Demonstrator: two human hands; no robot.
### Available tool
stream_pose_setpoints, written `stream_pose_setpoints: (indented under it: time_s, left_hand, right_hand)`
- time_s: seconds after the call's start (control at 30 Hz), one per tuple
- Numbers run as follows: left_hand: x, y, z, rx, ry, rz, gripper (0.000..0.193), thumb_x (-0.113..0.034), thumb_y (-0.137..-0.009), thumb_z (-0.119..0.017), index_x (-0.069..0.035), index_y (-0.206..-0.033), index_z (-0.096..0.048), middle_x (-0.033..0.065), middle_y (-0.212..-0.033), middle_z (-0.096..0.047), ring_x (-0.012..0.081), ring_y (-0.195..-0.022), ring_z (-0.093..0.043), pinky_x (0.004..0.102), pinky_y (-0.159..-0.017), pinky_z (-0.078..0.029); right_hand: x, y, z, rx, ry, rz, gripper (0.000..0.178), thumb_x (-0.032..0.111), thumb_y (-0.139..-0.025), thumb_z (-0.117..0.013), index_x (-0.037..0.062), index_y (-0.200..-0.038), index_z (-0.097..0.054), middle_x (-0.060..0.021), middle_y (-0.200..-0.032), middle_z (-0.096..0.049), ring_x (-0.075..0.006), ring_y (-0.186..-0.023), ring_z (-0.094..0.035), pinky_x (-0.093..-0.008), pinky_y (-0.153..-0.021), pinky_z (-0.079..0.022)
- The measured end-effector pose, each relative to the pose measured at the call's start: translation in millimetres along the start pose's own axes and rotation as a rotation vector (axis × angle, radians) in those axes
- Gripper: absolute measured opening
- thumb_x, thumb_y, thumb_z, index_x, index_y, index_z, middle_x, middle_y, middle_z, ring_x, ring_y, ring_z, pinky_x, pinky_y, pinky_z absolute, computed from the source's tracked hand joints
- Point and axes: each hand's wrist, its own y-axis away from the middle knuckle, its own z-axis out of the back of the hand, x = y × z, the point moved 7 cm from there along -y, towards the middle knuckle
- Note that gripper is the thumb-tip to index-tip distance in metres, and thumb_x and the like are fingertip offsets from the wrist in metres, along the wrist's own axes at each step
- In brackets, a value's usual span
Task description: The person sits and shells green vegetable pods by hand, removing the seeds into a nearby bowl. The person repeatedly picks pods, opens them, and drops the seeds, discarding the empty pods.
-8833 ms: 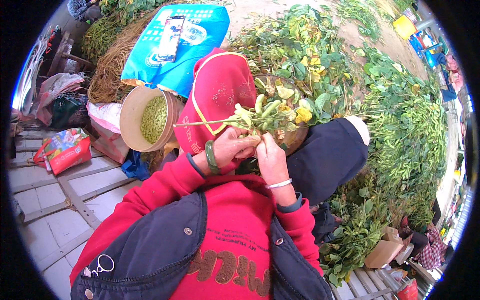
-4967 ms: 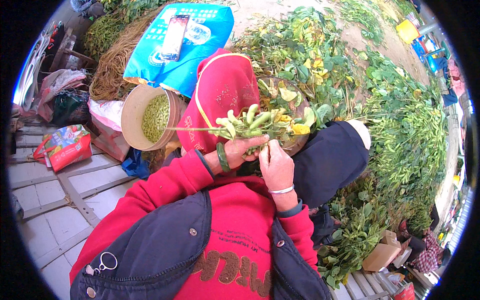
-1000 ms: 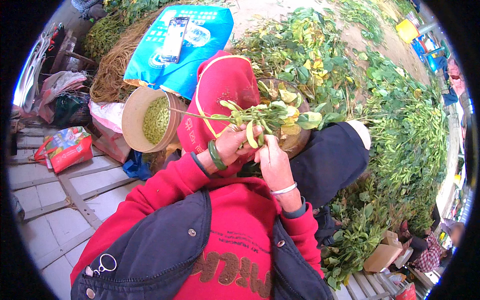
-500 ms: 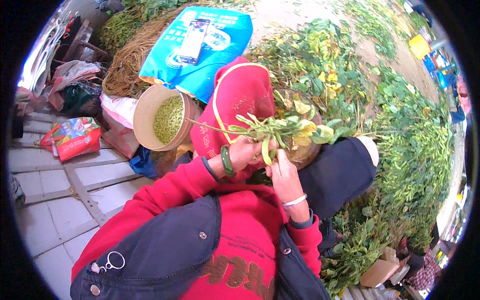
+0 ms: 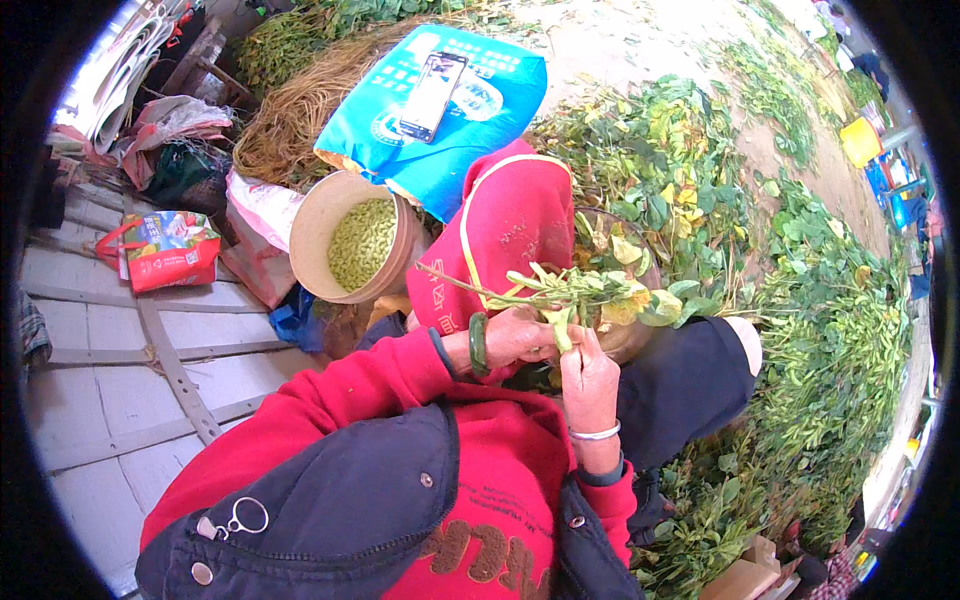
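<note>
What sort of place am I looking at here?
Probably a farm yard or shed, though I can't tell which. Leafy bean plants lie heaped across the ground, a bucket holds loose green beans, and the person's left hand holds a podded stem.

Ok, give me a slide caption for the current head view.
Left hand and right hand meet at a green pod, near a tan bucket of green beans.

Bright light bleaches the ground (image 5: 590, 48) at the top, and fisheye distortion bends the floor strips (image 5: 174, 365).
</note>
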Motion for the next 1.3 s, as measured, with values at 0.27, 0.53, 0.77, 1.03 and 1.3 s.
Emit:
stream_pose_setpoints:
  time_s: [0.27, 0.53, 0.77, 1.03, 1.3]
  left_hand:
    - [8.0, -4.1, 3.3, -0.008, 0.045, -0.020, 0.023, -0.021, -0.090, -0.050, -0.005, -0.105, -0.055, -0.0036, -0.066, -0.050, 0.0018, -0.046, -0.035, 0.0187, -0.039, -0.022]
    - [16.8, -6.8, 7.8, 0.065, 0.268, -0.042, 0.024, -0.026, -0.094, -0.042, -0.006, -0.101, -0.053, -0.0029, -0.068, -0.051, 0.0033, -0.045, -0.037, 0.0182, -0.038, -0.024]
    - [17.0, -2.5, 10.7, 0.020, 0.306, 0.028, 0.029, -0.029, -0.093, -0.043, -0.005, -0.107, -0.053, 0.0001, -0.078, -0.058, 0.0051, -0.051, -0.046, 0.0184, -0.040, -0.032]
    - [17.4, 7.2, 12.9, -0.011, 0.363, -0.064, 0.027, -0.026, -0.091, -0.048, -0.005, -0.106, -0.056, -0.0007, -0.082, -0.060, 0.0066, -0.061, -0.054, 0.0178, -0.045, -0.038]
    - [34.8, 11.0, 16.5, -0.020, 0.403, 0.201, 0.026, -0.026, -0.093, -0.040, -0.004, -0.101, -0.053, 0.0021, -0.080, -0.058, 0.0055, -0.045, -0.044, 0.0176, -0.035, -0.030]
  right_hand:
    - [-50.4, 10.8, -15.4, 0.052, -0.925, -0.636, 0.018, 0.012, -0.087, -0.042, -0.0009, -0.091, -0.054, -0.0029, -0.062, -0.051, -0.0109, -0.055, -0.051, -0.0297, -0.050, -0.041]
    - [2.0, -2.1, 3.2, -0.106, 0.052, 0.024, 0.011, 0.011, -0.084, -0.046, 0.0028, -0.088, -0.051, -0.0233, -0.066, -0.053, -0.0405, -0.062, -0.054, -0.0451, -0.054, -0.042]
    - [-4.8, -3.8, 20.6, -0.242, -0.031, -0.037, 0.019, 0.015, -0.089, -0.045, 0.0016, -0.102, -0.044, -0.0227, -0.080, -0.058, -0.0409, -0.073, -0.057, -0.0454, -0.061, -0.043]
    - [-17.6, -8.6, 5.0, -0.081, 0.124, -0.004, 0.019, 0.013, -0.085, -0.051, 0.0047, -0.102, -0.048, -0.0193, -0.091, -0.058, -0.0394, -0.080, -0.057, -0.0448, -0.065, -0.046]
    - [-15.4, -9.1, 10.6, -0.136, 0.259, 0.002, 0.016, 0.019, -0.086, -0.052, 0.0101, -0.099, -0.056, -0.0158, -0.086, -0.053, -0.0373, -0.075, -0.056, -0.0436, -0.061, -0.046]
